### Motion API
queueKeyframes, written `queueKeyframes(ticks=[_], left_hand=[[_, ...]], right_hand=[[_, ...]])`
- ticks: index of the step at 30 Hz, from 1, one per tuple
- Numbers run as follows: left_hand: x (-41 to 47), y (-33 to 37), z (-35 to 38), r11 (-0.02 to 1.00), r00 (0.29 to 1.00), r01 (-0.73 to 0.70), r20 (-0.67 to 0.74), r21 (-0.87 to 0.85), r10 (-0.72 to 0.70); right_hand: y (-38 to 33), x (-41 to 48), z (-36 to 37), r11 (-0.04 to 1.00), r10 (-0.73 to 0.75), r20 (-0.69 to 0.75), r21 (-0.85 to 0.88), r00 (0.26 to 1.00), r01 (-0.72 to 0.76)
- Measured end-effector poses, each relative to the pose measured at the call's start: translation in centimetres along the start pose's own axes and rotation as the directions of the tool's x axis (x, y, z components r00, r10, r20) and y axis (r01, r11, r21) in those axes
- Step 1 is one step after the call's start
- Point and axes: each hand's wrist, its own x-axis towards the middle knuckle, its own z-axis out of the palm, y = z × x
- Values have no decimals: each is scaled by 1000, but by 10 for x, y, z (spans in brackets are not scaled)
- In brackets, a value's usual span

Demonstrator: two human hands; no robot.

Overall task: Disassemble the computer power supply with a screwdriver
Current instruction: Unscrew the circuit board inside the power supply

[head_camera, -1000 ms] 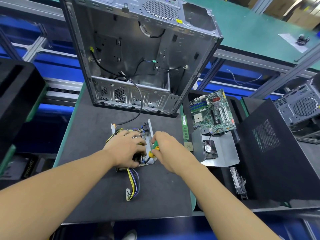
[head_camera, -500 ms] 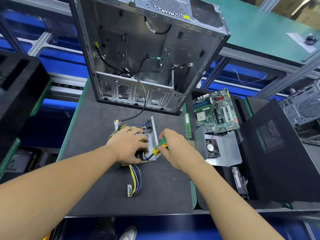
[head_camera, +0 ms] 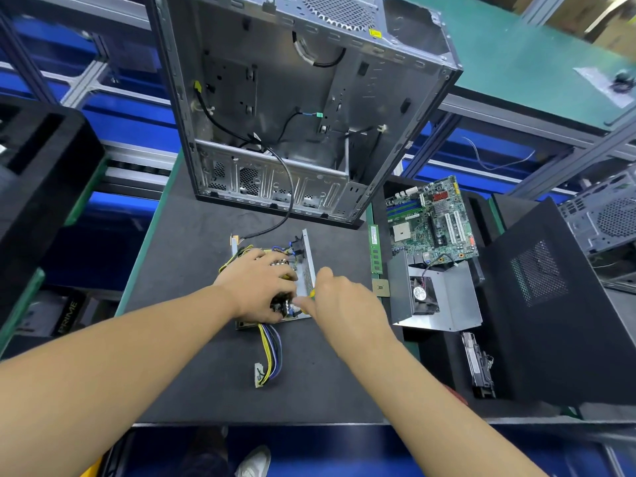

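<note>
The opened power supply (head_camera: 307, 266), a grey metal tray with a circuit board and coils inside, lies on the black mat (head_camera: 192, 256). Its bundle of yellow, blue and black wires (head_camera: 270, 356) trails toward me. My left hand (head_camera: 258, 290) lies over the board, fingers curled down onto its parts. My right hand (head_camera: 339, 301) grips a screwdriver (head_camera: 312, 293), of which only a bit of yellow-green handle shows, at the near right corner of the supply. The tip is hidden.
An empty grey computer case (head_camera: 303, 108) stands behind the supply, a black cable running from it. To the right lie a RAM stick (head_camera: 375, 247), a motherboard (head_camera: 432, 222), the supply's cover with fan (head_camera: 437, 301), a CPU chip (head_camera: 381, 288) and a black side panel (head_camera: 550, 304).
My right hand has closed further over the screwdriver, so less of the handle shows. The left hand stays on the board. The view has tilted slightly.
</note>
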Motion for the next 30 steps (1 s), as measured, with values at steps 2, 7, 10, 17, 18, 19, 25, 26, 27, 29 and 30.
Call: queueKeyframes(ticks=[2,7,10,17,18,19,25,26,27,29,30], left_hand=[[0,0,0,1000,1000,3,1,0,-3],[-1,0,1,1000,1000,-2,-16,-17,1],[-1,0,0,999,1000,2,-20,-33,-2],[0,0,2,999,1000,28,-6,-35,-29],[0,1,2,999,1000,30,-1,-34,-30],[0,0,1,999,1000,23,1,-28,-23],[0,-1,1,1000,1000,3,-1,-6,-3],[0,-1,1,1000,1000,1,-3,-3,-1],[1,0,2,1000,1000,3,-3,1,-3],[1,0,2,1000,1000,22,0,4,-22],[1,1,2,999,999,32,5,0,-32]], right_hand=[[2,1,-2,995,-2,-29,-95,1000,0],[4,12,-7,995,-104,94,10,990,103],[11,16,-12,985,-165,198,79,966,152],[6,11,-21,989,-133,172,-46,976,142],[5,9,-23,967,-167,135,-171,977,189],[3,8,-25,943,-203,110,-245,973,225],[2,12,-29,973,-202,292,170,935,157],[2,11,-29,969,-200,318,205,927,139],[3,11,-27,969,-183,318,219,930,115],[2,8,-26,986,-108,281,153,954,66],[0,6,-26,995,-94,251,56,963,82]])
